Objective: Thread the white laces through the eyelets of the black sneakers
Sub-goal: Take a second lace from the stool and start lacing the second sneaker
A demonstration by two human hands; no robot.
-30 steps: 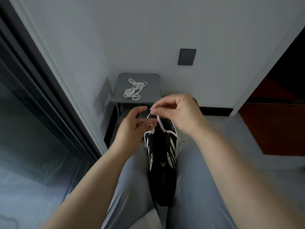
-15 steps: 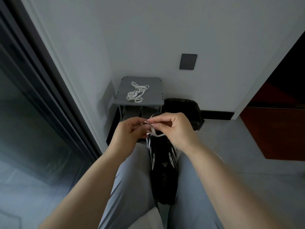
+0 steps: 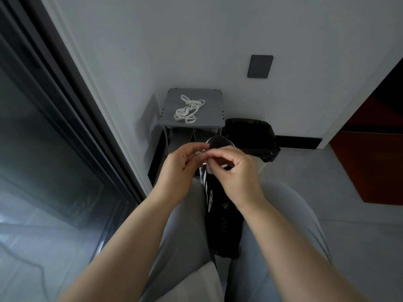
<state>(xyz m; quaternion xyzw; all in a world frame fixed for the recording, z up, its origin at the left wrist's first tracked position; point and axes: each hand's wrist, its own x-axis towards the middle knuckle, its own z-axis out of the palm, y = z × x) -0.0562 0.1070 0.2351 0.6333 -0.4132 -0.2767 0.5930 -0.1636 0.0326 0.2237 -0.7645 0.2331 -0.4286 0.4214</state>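
Observation:
A black sneaker (image 3: 222, 216) with white stripes lies lengthwise between my thighs, toe pointing away from me. My left hand (image 3: 176, 171) and my right hand (image 3: 234, 171) meet above its front half. Both pinch a white lace (image 3: 201, 154) between fingertips, just over the eyelet area. My hands hide most of that lace and the eyelets. A second white lace (image 3: 188, 110) lies bunched on top of a small grey stool (image 3: 209, 99) against the wall ahead.
A black bin with a bag (image 3: 250, 136) stands right of the stool. Under the stool sit grey shoes (image 3: 183, 136). A dark glass door (image 3: 43, 138) runs along the left. A white wall with a dark plate (image 3: 260, 66) is ahead.
My right hand came down from its raised position toward the shoe. Both hands have closed in together, and they now pinch the lace close over the front of the sneaker.

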